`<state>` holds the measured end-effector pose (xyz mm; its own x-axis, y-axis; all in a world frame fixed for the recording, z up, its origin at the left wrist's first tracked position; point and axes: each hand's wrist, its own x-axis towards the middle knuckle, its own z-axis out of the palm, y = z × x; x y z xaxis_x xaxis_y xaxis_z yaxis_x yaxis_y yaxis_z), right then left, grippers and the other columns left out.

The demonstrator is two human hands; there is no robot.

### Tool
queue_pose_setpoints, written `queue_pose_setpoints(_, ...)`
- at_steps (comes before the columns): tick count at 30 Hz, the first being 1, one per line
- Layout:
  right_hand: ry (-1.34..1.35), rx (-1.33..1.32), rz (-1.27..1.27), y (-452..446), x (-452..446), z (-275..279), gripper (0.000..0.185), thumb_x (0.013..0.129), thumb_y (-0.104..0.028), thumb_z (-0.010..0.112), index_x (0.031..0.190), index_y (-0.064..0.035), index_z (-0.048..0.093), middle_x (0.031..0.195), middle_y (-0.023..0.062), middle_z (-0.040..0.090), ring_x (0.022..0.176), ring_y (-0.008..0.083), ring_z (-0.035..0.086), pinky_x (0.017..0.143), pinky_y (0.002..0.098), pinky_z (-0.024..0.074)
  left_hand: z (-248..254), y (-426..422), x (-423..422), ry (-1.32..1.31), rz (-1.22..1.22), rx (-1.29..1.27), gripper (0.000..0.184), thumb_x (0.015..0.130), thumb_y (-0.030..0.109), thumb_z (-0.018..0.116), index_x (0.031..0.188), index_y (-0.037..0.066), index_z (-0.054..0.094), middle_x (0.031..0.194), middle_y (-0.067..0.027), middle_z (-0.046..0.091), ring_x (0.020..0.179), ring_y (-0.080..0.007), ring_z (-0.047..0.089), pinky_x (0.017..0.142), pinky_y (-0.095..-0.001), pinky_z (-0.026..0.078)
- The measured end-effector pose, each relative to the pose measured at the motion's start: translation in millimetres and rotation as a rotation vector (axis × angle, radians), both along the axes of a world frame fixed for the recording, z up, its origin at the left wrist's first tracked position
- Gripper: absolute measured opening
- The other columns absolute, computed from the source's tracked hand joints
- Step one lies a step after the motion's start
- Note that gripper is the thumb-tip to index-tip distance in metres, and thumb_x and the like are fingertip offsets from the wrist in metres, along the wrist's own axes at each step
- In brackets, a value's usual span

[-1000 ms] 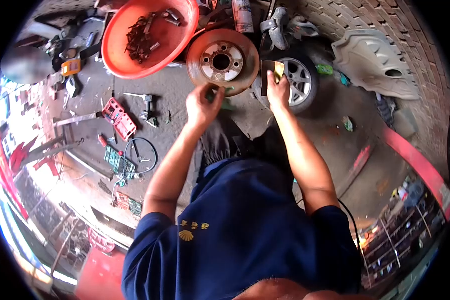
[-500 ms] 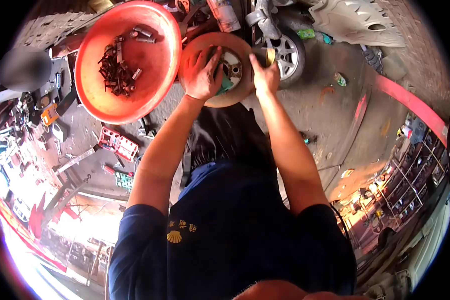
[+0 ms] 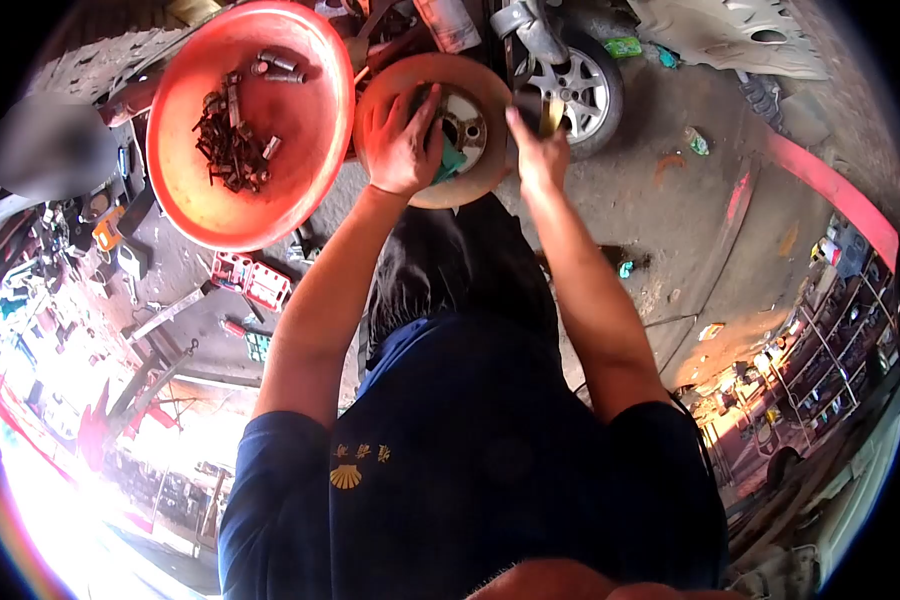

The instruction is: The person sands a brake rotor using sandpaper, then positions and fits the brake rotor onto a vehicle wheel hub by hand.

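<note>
A metal disc (image 3: 482, 170) with a rust-brown rim is placed between the two hands, in front of the dark trousers (image 3: 450, 250). The left hand (image 3: 400, 150) is laid on the left part of the disc, its fingers spread wide and its back turned up. A green cloth (image 3: 452, 160) is seen beside the thumb of that hand, over the middle of the disc; whether it is pinched there cannot be told. By the right hand (image 3: 540, 155), just beside the right edge of the disc, a yellow piece (image 3: 553, 115) is gripped, blurred, between thumb and fingers; whether the disc is touched by it cannot be made out.

To the left of the left hand, a large red basin (image 3: 305, 170) is set near the disc, with a heap of dark bolts (image 3: 232, 145) and some metal cylinders (image 3: 282, 68) lying in it. Beyond the right hand, a wheel (image 3: 588, 85) is seen lying on the ground. A spray can (image 3: 448, 25) is placed ahead of both hands. Nearer the body than the left hand, and further left, a red tool case (image 3: 252, 280) is laid open.
</note>
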<state>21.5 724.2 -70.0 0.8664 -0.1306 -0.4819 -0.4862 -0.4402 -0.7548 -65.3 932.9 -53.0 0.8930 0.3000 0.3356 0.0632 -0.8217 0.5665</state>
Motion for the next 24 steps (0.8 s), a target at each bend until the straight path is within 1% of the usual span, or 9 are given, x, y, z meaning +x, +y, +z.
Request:
queue_pose_setpoints(3, -0.072, 0.229, -0.039, -27, -47, -11, 0.079, 0.079, -0.044, 0.098, 0.133, 0.0060, 0.069, 0.122, 0.0190, 0.077, 0.112, 0.0292, 0.074, 0.103, 0.0412, 0.0549, 1, 2, 4, -0.008, -0.006, 0.039, 0.052, 0.090, 0.020, 0.074, 0.143, 0.016, 0.071, 0.138, -0.0145, 0.069, 0.123, -0.0395, 0.064, 0.104, -0.0508, 0.049)
queue_pose_setpoints(5, 0.040, 0.188, -0.061, -12, -22, 12, 0.082, 0.079, -0.048, 0.097, 0.132, 0.0070, 0.069, 0.121, 0.0222, 0.077, 0.112, 0.0328, 0.074, 0.103, 0.0430, 0.0551, -3, 1, 2, 0.007, -0.010, 0.040, 0.053, 0.090, 0.020, 0.074, 0.143, 0.016, 0.071, 0.138, -0.0146, 0.069, 0.122, -0.0394, 0.064, 0.104, -0.0507, 0.049)
queue_pose_setpoints(6, -0.017, -0.087, 0.089, -10, 2, -3, 0.086, 0.078, -0.052, 0.096, 0.133, 0.0080, 0.067, 0.122, 0.0262, 0.076, 0.112, 0.0369, 0.074, 0.102, 0.0441, 0.0557, -4, 1, 4, 0.011, -0.012, 0.030, 0.054, 0.090, 0.020, 0.074, 0.144, 0.016, 0.071, 0.138, -0.0140, 0.069, 0.122, -0.0389, 0.064, 0.104, -0.0511, 0.049)
queue_pose_setpoints(7, -0.116, -0.171, 0.094, 0, 22, -23, 0.081, 0.076, -0.056, 0.097, 0.120, 0.0066, 0.072, 0.111, 0.0192, 0.079, 0.099, 0.0298, 0.076, 0.092, 0.0427, 0.0584, -5, 1, 3, 0.014, -0.010, 0.025, 0.055, 0.090, 0.020, 0.075, 0.144, 0.016, 0.071, 0.138, -0.0134, 0.069, 0.122, -0.0384, 0.064, 0.104, -0.0514, 0.049)
queue_pose_setpoints(10, -0.104, -0.213, 0.179, 16, 36, 12, 0.087, 0.076, -0.063, 0.094, 0.119, 0.0084, 0.070, 0.113, 0.0255, 0.078, 0.101, 0.0349, 0.076, 0.095, 0.0441, 0.0579, 3, 1, 2, 0.026, -0.012, 0.017, 0.053, 0.091, 0.017, 0.073, 0.144, 0.015, 0.070, 0.138, -0.0153, 0.069, 0.123, -0.0398, 0.064, 0.107, -0.0530, 0.048)
queue_pose_setpoints(13, -0.180, 0.074, 0.038, -17, -21, 9, 0.075, 0.079, -0.055, 0.094, 0.122, 0.0024, 0.073, 0.113, 0.0189, 0.080, 0.104, 0.0317, 0.076, 0.098, 0.0418, 0.0567, 7, 1, 4, 0.008, -0.011, -0.004, 0.050, 0.093, 0.014, 0.072, 0.143, 0.012, 0.071, 0.139, -0.0182, 0.069, 0.125, -0.0416, 0.064, 0.109, -0.0533, 0.048)
queue_pose_setpoints(16, -0.128, -0.039, 0.079, -25, -15, -17, 0.065, 0.082, -0.046, 0.095, 0.125, -0.0015, 0.074, 0.114, 0.0148, 0.080, 0.103, 0.0286, 0.076, 0.096, 0.0409, 0.0574, 6, 1, 3, 0.017, -0.013, 0.001, 0.050, 0.092, 0.013, 0.072, 0.143, 0.012, 0.072, 0.137, -0.0182, 0.069, 0.123, -0.0418, 0.064, 0.108, -0.0533, 0.048)
queue_pose_setpoints(21, 0.039, -0.110, 0.150, 18, 40, 26, 0.093, 0.074, -0.063, 0.096, 0.125, 0.0108, 0.069, 0.112, 0.0217, 0.078, 0.102, 0.0338, 0.076, 0.096, 0.0434, 0.0582, -3, 0, 2, 0.040, -0.003, 0.038, 0.054, 0.091, 0.020, 0.074, 0.145, 0.017, 0.070, 0.137, -0.0140, 0.069, 0.122, -0.0407, 0.063, 0.105, -0.0530, 0.047)
queue_pose_setpoints(24, -0.004, 0.093, 0.066, -22, -27, 4, 0.077, 0.079, -0.049, 0.097, 0.127, 0.0046, 0.070, 0.115, 0.0151, 0.077, 0.103, 0.0262, 0.074, 0.094, 0.0410, 0.0584, 1, 1, 2, 0.012, -0.013, 0.027, 0.053, 0.091, 0.017, 0.073, 0.144, 0.015, 0.071, 0.136, -0.0163, 0.070, 0.122, -0.0415, 0.064, 0.106, -0.0534, 0.048)
